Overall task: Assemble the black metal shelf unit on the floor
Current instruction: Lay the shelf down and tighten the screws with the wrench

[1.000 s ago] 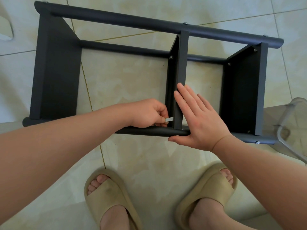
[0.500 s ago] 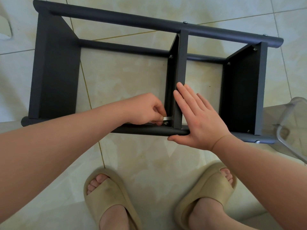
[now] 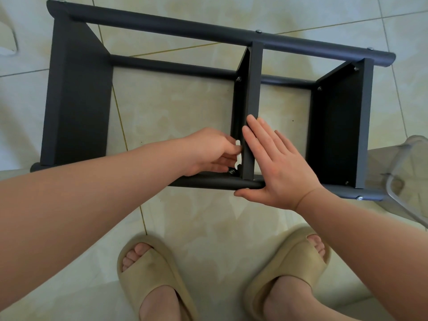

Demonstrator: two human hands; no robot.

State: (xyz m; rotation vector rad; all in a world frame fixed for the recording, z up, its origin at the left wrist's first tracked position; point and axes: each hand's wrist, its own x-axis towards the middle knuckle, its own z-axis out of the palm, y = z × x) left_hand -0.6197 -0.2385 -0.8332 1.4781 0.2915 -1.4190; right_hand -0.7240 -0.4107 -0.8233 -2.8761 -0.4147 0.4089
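Left hand (image 3: 208, 151): pinches pale flat wrench (image 3: 237, 156) at bolt (image 3: 232, 171) | right hand (image 3: 278, 167): flat, fingers straight, against middle panel (image 3: 252, 93) | shelf unit (image 3: 76, 93): on its side on floor tiles, under both hands | near tube (image 3: 208, 181): part-hidden behind left forearm

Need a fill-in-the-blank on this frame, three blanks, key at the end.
The left hand pinches a small ____ at a bolt.
The right hand presses flat on the ____ of three panels.
The shelf unit lies on a ____ floor.
Missing: wrench; middle; tiled.
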